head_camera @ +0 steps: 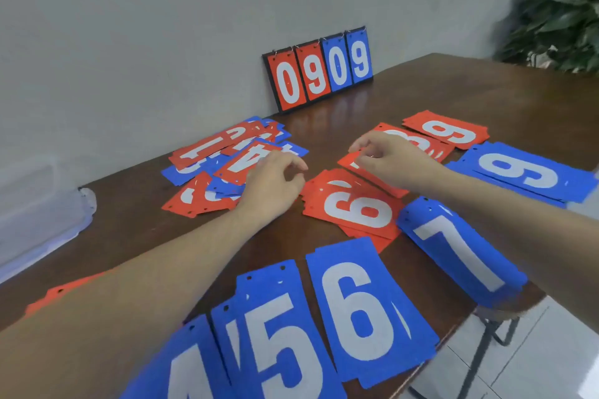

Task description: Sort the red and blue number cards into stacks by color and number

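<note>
Partly hidden: right hand [393, 160] covers a red card [372, 173] at 1 o'clock, digit unreadable, grip unclear | left hand [270, 186] fingers loosely curled, empty, over mixed pile [223, 165] at 11 | blue 4 card [181, 369] cut off at 6 on tabletop [437, 97].

Red and blue number cards: unsorted heap [227, 159] at left, flat sorted stacks like blue 6 [363, 311] and red 9 [353, 204].
</note>
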`<state>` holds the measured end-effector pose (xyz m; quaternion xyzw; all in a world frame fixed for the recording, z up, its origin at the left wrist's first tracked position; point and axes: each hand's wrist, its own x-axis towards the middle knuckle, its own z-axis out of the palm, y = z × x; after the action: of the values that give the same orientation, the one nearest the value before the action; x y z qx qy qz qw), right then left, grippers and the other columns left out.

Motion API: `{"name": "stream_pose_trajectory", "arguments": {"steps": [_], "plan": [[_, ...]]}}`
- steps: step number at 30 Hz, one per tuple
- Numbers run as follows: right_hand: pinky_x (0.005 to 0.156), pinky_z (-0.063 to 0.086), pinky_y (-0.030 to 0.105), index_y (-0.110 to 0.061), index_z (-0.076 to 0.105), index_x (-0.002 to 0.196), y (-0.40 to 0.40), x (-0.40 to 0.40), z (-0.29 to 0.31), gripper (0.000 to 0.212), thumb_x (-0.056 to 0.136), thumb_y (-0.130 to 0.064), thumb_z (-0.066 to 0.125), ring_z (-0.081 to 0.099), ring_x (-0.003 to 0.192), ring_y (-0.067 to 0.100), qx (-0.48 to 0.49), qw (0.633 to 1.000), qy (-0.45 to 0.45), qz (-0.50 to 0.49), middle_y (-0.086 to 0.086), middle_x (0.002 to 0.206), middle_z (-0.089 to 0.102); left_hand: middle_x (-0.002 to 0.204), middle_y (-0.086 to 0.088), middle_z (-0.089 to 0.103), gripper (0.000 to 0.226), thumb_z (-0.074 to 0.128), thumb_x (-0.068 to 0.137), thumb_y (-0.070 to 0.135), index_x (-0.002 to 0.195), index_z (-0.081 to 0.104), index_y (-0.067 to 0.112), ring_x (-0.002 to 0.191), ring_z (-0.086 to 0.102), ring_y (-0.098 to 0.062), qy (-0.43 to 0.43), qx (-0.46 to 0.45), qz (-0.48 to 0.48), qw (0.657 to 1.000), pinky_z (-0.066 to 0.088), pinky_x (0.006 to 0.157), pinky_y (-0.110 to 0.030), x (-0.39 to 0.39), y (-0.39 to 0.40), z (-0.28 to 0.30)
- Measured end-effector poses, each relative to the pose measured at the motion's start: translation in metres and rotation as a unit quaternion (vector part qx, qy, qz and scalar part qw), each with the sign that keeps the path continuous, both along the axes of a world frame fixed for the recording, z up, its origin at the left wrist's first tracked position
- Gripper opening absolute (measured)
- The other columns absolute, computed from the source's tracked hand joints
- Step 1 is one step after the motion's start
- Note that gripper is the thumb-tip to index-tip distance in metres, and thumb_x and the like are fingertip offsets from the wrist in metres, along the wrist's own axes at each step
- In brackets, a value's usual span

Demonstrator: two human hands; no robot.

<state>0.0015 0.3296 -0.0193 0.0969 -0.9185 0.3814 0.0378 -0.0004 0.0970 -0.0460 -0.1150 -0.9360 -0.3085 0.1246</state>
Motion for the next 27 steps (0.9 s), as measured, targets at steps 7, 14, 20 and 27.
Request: {"name": "stream_pose_trajectory", "arguments": {"steps": [7,14,20,27], "plan": [[0.065,0.041,0.021,-0.034,0.061,0.104,-0.078,-0.054,-0.005,0.011,0.095,-0.028,0.060,0.062,0.086,0.007,0.027,0.998,-0.015,0.049,-0.008,0.103,0.068,0.126,0.002,0.061,0.020,0.062,0.090,0.013,0.108,0.066,0.021,0.119,0.055,-0.018,0.007,0.017,0.096,0.995,0.041,0.100,-0.032,-0.028,-0.107,-0.008],[0.073,0.041,0.015,-0.027,0.065,0.111,-0.143,-0.093,-0.014,0.017,0.094,-0.027,0.062,0.060,0.101,0.011,0.053,0.995,0.004,0.083,-0.007,0.111,0.067,0.130,-0.003,0.062,0.026,0.058,0.094,0.024,0.120,0.059,0.022,0.120,0.055,-0.024,-0.031,0.023,0.182,0.983,0.042,0.094,-0.033,-0.067,-0.183,-0.012],[0.104,0.045,0.035,-0.028,0.050,0.141,-0.181,-0.107,-0.022,0.063,0.086,-0.057,0.066,0.050,0.130,0.018,0.109,0.991,0.001,0.072,-0.005,0.143,0.053,0.138,-0.008,0.058,0.051,0.057,0.096,0.048,0.137,0.046,0.020,0.121,0.057,-0.029,-0.094,-0.029,0.193,0.976,0.046,0.099,-0.041,-0.102,-0.202,-0.016],[0.116,0.032,0.043,-0.029,0.013,0.159,-0.196,-0.110,-0.026,0.094,0.086,-0.073,0.054,0.041,0.142,0.026,0.263,0.959,-0.052,0.090,0.000,0.158,0.039,0.143,-0.005,0.055,0.058,0.050,0.098,0.054,0.147,0.041,0.024,0.125,0.055,-0.030,-0.129,-0.091,0.178,0.971,0.045,0.101,-0.040,-0.113,-0.209,-0.017]]}}
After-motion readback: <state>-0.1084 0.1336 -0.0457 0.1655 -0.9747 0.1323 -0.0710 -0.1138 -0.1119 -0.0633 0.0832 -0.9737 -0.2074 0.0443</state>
